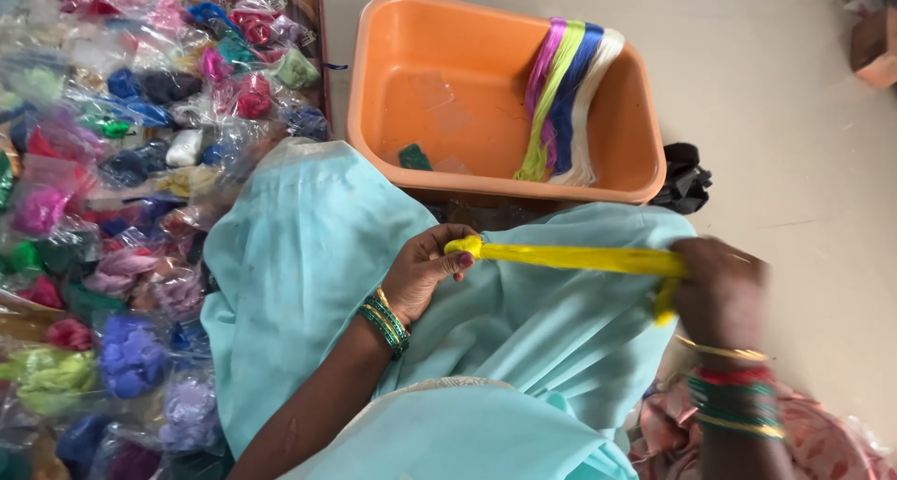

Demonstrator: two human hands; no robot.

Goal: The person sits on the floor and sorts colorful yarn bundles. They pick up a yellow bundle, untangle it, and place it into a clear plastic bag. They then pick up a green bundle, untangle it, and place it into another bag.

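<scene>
Yellow thread bundle: a bright yellow thread bundle [570, 257] was stretched level across the person's lap, over light blue cloth [318, 246], just in front of the orange tub.
Left hand: the left hand [428, 270] was curled around the bundle's knotted left end, thumb and fingers pinching it; green bangles [385, 323] sat on the wrist.
Right hand: the right hand [719, 288] was closed over the bundle's right end, and a short yellow tail hung below the fist; the hand was blurred, so the finger placement could not be told. Gold, red and green bangles [736, 391] ringed that wrist.
Orange tub: an orange plastic tub [420, 87] stood on the floor beyond the knees. Inside it, skeins of pink, lime, blue and white thread [565, 97] lay leaning over the far right rim, and a small green piece [414, 157] lay on the bottom.
Black item: a crumpled black cloth [684, 176] lay touching the tub's right corner.
Left side: many clear packets of coloured thread [121, 209] were heaped beside the left knee.
Floor: pale floor [794, 134] ran to the right.
</scene>
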